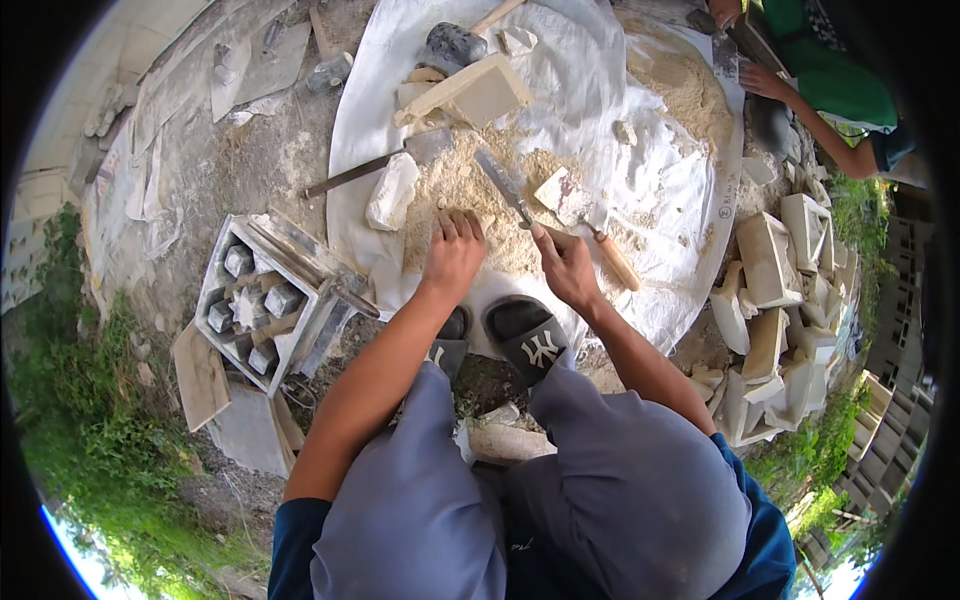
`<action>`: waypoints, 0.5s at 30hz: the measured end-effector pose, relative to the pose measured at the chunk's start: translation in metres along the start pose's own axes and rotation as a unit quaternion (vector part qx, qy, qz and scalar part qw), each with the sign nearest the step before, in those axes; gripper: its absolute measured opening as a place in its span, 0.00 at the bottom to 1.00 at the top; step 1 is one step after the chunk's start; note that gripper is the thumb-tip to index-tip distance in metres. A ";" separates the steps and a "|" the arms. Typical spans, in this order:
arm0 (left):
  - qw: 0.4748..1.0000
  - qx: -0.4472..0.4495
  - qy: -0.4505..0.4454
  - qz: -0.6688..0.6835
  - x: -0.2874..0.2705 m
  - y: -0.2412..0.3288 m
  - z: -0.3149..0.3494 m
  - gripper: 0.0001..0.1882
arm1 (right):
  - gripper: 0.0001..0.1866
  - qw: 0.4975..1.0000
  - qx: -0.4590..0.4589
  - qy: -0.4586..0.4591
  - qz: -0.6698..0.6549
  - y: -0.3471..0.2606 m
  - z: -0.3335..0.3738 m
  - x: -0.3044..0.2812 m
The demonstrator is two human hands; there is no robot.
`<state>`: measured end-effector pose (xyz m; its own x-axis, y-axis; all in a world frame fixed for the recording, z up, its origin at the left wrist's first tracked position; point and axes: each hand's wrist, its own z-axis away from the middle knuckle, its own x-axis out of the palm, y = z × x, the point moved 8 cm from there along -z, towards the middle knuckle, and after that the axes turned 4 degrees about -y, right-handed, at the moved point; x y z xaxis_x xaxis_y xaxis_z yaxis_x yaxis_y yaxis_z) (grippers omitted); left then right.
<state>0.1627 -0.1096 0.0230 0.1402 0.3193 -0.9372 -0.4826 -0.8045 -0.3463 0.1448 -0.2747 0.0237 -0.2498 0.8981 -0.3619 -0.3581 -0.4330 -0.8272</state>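
Note:
My right hand (568,268) grips a narrow, flat-bladed metal tool (501,182), its blade pointing away and to the left over loose pale sandy powder (440,205). Low over that powder is my left hand (457,248), fingers curled down and together; whatever they hold, if anything, is hidden. A trowel with a wooden handle (618,264) lies right of my right hand, its blade smeared pale. Left of the powder are a whitish block (393,191) and a dark-handled flat tool (352,175). Beyond lies a pale rectangular block (480,92).
A white sheet (680,270) lies under the work. A dark mallet head (455,47) rests at the far side. Left stands a boxy mould (262,302) with a star-shaped centre. Pale cast pieces (768,260) are heaped right. Another person's hand (765,82) works far right.

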 end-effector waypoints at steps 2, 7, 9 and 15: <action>1.000 -0.008 0.001 -0.014 0.004 -0.002 0.002 0.23 | 0.29 0.996 -0.022 0.020 -0.081 -0.025 0.012 0.000; 1.000 -0.013 0.019 -0.016 0.002 0.003 -0.002 0.23 | 0.27 0.999 0.041 -0.009 0.004 0.015 0.014 0.022; 0.999 0.000 0.004 0.033 0.006 0.004 0.000 0.23 | 0.27 0.999 0.035 -0.001 0.020 0.028 0.013 0.019; 1.000 -0.004 0.023 -0.010 0.003 -0.002 0.003 0.22 | 0.28 0.998 -0.025 0.038 -0.046 -0.011 0.011 -0.008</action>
<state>0.1618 -0.1053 0.0210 0.1898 0.3124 -0.9308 -0.4730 -0.8017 -0.3655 0.1405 -0.2774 0.0406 -0.1485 0.9383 -0.3124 -0.3303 -0.3448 -0.8786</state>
